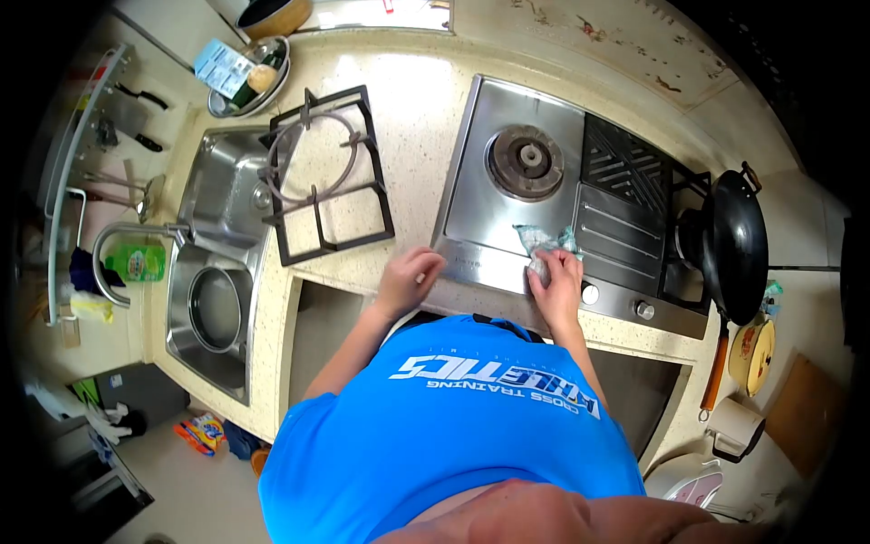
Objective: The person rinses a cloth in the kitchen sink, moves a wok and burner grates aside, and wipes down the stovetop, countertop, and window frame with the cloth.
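Observation:
My right hand [559, 283] presses a green-and-white cloth [547, 241] onto the front part of the steel gas stove [489, 222], close to a control knob [590, 294]. The fingers are closed over the cloth's lower part. My left hand [410, 279] is at the stove's front left corner, its fingers curled together with nothing visible in them. Behind the cloth, the bare burner [527, 160] shows without its grate. That black pan support [332, 247] lies on the counter to the left, partly over the sink's edge.
A double sink [222, 181] with a round pot [216, 308] and a curved faucet [136, 228] is at the left. Beyond it sits a filled bowl [249, 107]. A black wok [736, 245] stands tilted on the right burner. Knives [145, 96] hang at the far left.

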The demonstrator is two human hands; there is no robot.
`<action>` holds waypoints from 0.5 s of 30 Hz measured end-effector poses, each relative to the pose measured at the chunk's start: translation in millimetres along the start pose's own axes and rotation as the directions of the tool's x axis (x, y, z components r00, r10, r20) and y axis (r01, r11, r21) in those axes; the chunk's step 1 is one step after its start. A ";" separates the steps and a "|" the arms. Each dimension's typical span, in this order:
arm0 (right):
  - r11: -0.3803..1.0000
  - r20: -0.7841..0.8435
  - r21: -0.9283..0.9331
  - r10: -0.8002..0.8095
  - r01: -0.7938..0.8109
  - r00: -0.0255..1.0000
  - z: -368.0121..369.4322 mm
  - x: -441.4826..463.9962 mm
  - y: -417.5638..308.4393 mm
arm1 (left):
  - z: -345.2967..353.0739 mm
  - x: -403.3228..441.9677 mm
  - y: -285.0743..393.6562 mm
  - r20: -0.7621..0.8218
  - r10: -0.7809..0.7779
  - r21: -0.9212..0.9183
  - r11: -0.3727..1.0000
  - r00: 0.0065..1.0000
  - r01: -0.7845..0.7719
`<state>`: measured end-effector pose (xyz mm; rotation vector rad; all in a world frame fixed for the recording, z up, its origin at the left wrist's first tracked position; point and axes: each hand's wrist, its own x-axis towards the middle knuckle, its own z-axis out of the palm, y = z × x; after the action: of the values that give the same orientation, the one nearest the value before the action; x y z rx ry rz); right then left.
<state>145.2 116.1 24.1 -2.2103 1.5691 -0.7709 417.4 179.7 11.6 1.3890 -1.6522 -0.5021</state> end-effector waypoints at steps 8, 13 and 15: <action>0.980 0.119 0.102 -0.184 0.173 0.976 36.6 36.4 -1.0 | -3.9 -42.7 -47.4 -0.363 -0.187 0.247 0.925 0.913 0.288; 0.860 0.091 0.357 -0.421 0.365 0.903 101.7 71.4 -31.8 | 2.7 -40.7 -48.9 -0.438 -0.144 0.348 0.883 0.887 0.315; 0.862 0.094 0.335 -0.431 0.379 0.897 112.4 72.9 -47.2 | 3.1 -38.4 -47.1 -0.445 -0.131 0.367 0.876 0.886 0.314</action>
<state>266.4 58.6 -22.8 -2.3170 0.8368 -0.8510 440.5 201.1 -40.6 1.8833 -1.2992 0.0476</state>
